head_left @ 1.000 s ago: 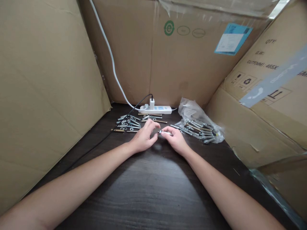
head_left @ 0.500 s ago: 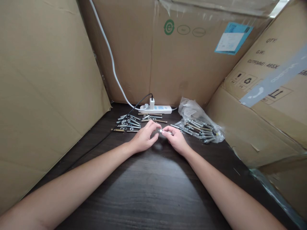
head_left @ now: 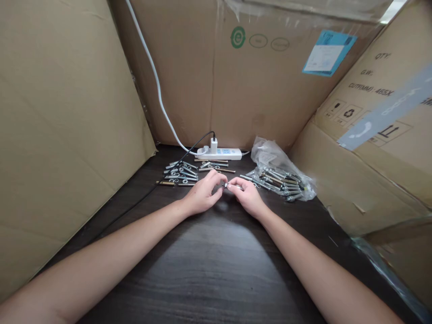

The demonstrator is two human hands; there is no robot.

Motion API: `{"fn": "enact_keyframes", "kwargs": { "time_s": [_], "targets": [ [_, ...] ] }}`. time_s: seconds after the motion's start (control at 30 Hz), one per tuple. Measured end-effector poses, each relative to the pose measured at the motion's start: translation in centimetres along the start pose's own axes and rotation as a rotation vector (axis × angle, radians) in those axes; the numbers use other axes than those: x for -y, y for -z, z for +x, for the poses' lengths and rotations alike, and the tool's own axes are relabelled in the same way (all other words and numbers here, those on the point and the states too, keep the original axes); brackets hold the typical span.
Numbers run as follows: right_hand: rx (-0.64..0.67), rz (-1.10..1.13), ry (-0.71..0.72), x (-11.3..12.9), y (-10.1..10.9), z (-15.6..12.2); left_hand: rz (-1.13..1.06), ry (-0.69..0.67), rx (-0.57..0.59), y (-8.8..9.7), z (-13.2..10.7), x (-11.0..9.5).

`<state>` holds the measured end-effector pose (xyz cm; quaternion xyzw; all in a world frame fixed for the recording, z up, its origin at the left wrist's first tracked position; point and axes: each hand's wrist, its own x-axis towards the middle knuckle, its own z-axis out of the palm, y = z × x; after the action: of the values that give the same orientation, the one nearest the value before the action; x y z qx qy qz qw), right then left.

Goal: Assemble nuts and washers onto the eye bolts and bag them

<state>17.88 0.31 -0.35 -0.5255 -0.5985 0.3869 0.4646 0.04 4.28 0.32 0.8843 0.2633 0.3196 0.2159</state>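
Observation:
My two hands meet over the dark wooden table (head_left: 216, 270). A small metal bolt (head_left: 227, 185) is pinched in the fingers of my right hand (head_left: 248, 195), its end pointing left. The fingertips of my left hand (head_left: 202, 193) pinch that free end, where a small part I cannot make out sits. Behind my left hand lie several loose bolts and washers (head_left: 182, 173). To the right of my right hand, more bolts (head_left: 278, 182) spill from a clear plastic bag (head_left: 270, 157).
Cardboard boxes wall in the table on the left (head_left: 64, 135), back (head_left: 243, 76) and right (head_left: 378, 135). A white power strip (head_left: 221, 154) with a plugged charger lies at the back; its white cable (head_left: 151, 67) runs up the box, and a black cable (head_left: 135, 204) crosses the table leftwards.
My left fingers have shifted slightly at the bolt's end, closing nearer to my right fingertips. Both arms stay where they were.

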Motion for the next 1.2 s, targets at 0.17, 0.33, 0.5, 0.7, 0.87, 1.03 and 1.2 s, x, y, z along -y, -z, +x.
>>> {"fn": "enact_keyframes", "kwargs": {
  "time_s": [0.17, 0.33, 0.5, 0.7, 0.87, 1.03, 1.2],
  "targets": [
    [-0.006, -0.018, 0.017, 0.08, -0.05, -0.02, 0.012, 0.039, -0.010, 0.04, 0.05, 0.05],
    [-0.004, -0.037, 0.038, 0.32, -0.05, -0.09, 0.012, 0.053, 0.010, -0.12, 0.39, 0.28],
    [-0.007, -0.031, 0.045, 0.18, -0.01, -0.09, 0.015, 0.033, 0.017, -0.19, 0.29, 0.23],
    [-0.005, -0.015, 0.015, 0.04, 0.00, -0.12, 0.034, 0.023, -0.099, -0.03, -0.09, -0.02],
    [-0.001, -0.025, 0.030, 0.24, 0.03, -0.17, 0.043, 0.027, -0.012, 0.01, 0.16, 0.23],
    [0.002, 0.000, 0.012, 0.18, 0.00, -0.13, 0.031, 0.028, 0.005, -0.07, 0.23, 0.16],
    [-0.004, 0.006, 0.024, 0.10, -0.11, -0.09, 0.025, 0.021, -0.009, 0.04, 0.13, -0.17]
  ]
}}
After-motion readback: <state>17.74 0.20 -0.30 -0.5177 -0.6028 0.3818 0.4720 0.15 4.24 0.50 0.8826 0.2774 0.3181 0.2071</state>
